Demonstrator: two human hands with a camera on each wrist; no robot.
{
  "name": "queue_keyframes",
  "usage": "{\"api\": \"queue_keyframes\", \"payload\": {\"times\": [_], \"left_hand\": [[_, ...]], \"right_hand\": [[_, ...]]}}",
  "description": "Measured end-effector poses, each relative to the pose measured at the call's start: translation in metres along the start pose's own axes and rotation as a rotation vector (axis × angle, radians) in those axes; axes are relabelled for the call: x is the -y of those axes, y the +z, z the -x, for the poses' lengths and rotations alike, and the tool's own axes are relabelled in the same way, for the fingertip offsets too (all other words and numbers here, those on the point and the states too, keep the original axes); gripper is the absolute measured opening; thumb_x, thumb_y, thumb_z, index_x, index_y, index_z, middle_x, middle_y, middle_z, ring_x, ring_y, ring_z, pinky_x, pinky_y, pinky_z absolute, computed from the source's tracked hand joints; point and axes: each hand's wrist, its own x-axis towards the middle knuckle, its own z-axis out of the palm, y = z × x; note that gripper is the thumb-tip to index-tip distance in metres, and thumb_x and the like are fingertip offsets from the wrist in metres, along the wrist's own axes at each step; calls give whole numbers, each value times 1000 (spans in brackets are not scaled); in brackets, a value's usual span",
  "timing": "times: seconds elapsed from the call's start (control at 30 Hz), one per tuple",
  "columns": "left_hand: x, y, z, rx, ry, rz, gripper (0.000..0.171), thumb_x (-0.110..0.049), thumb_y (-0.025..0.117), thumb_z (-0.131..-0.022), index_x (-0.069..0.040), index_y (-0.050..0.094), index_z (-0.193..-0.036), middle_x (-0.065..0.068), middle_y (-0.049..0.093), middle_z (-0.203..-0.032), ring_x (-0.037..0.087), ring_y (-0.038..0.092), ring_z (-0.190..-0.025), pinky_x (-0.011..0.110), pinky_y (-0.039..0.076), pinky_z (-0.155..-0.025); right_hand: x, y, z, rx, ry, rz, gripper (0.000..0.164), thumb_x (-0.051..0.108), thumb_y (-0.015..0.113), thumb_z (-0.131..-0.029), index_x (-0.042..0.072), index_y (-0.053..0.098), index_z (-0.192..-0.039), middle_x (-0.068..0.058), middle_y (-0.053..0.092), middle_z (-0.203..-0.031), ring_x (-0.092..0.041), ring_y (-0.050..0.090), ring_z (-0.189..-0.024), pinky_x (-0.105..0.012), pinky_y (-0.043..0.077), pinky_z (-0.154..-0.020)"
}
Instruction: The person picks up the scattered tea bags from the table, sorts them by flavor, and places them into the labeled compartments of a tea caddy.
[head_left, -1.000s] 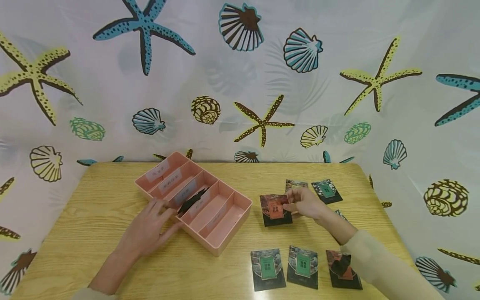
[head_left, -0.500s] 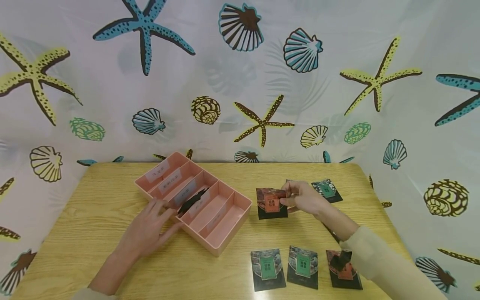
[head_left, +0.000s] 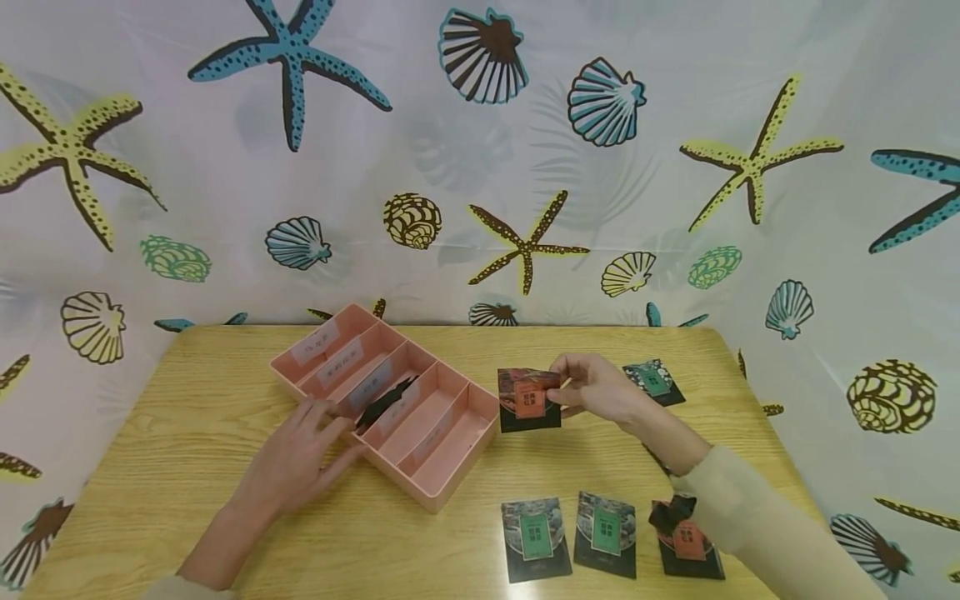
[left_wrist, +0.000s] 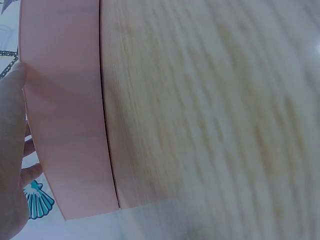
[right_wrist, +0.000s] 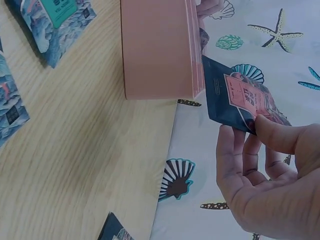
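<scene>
My right hand (head_left: 600,390) pinches a dark tea packet with a red label (head_left: 529,400) between thumb and fingers. It is held up beside the right end of the pink divided box (head_left: 429,496), its label facing up. In the right wrist view the thumb lies on the face of this tea packet (right_wrist: 240,97), with the fingers beneath. At the box's near long side, my left hand (head_left: 288,458) holds the rim, fingers over it and thumb at the outer wall. A black packet (head_left: 386,403) stands in a middle compartment with a paper label.
Two green-labelled tea packets (head_left: 536,537) and a red-labelled one (head_left: 688,542) lie at the table's front right. Farther back lies another green-labelled packet (head_left: 654,381); one more is mostly hidden under the right forearm. A patterned curtain (head_left: 480,167) hangs behind the table.
My right hand has lifted the red-labelled tea packet and carried it left toward the box. My left hand and the box have stayed in place.
</scene>
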Motion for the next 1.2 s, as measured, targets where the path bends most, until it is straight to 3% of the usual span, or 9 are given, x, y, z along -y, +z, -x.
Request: {"api": "queue_keyframes", "payload": {"times": [0.43,0.77,0.93,1.2], "left_hand": [[-1,-1,-2,1,-1,3,30,-33,83,-89,-9,74,-106,11,64,-111,29,60,-106,50,58,-92],[1,1,0,-13,6,8,31,-37,79,-93,-9,74,-105,11,64,-111,28,60,-106,49,58,-91],[0,1,0,-10,2,7,31,-35,82,-91,-9,74,-105,11,64,-111,29,60,-107,49,58,-91],[-1,1,-1,7,-14,13,30,-31,85,-88,-8,75,-106,12,63,-110,30,61,-105,51,58,-91]], "right_hand": [[15,17,-18,106,-115,-67,11,1,65,-102,0,60,-112,-7,64,-106,-18,69,-92,-40,66,-85],[24,37,-37,142,-148,-104,10,1,64,-102,0,61,-111,-8,67,-106,-16,72,-94,-38,66,-85],[25,45,-44,155,-166,-121,11,0,64,-102,1,61,-113,-8,68,-106,-16,71,-91,-42,65,-86],[27,58,-57,154,-196,-120,10,-2,65,-101,0,64,-111,-7,69,-104,-16,65,-86,-33,56,-75]]}}
